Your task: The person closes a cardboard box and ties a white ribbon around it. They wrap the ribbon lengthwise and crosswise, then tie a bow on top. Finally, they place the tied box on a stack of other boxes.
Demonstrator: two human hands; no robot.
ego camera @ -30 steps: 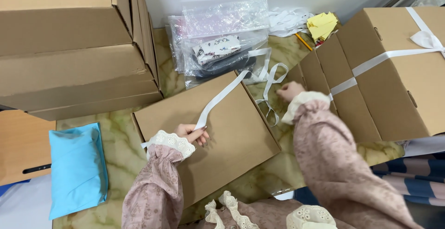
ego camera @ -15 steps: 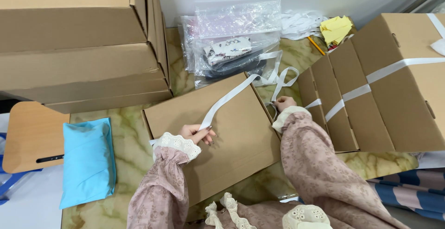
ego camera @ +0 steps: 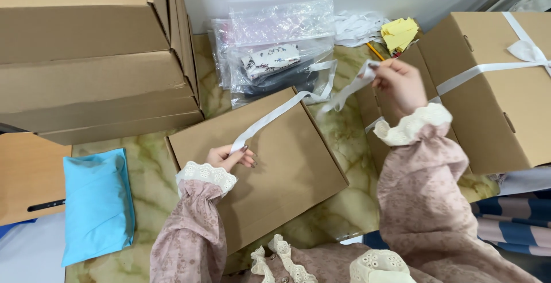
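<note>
Here I see my left hand (ego camera: 232, 158) pinching one end of the white ribbon (ego camera: 287, 106) down on the flat cardboard box (ego camera: 270, 168) near me, while my right hand (ego camera: 400, 83), raised to the far right, pinches the ribbon's other stretch, which sags between them.
</note>
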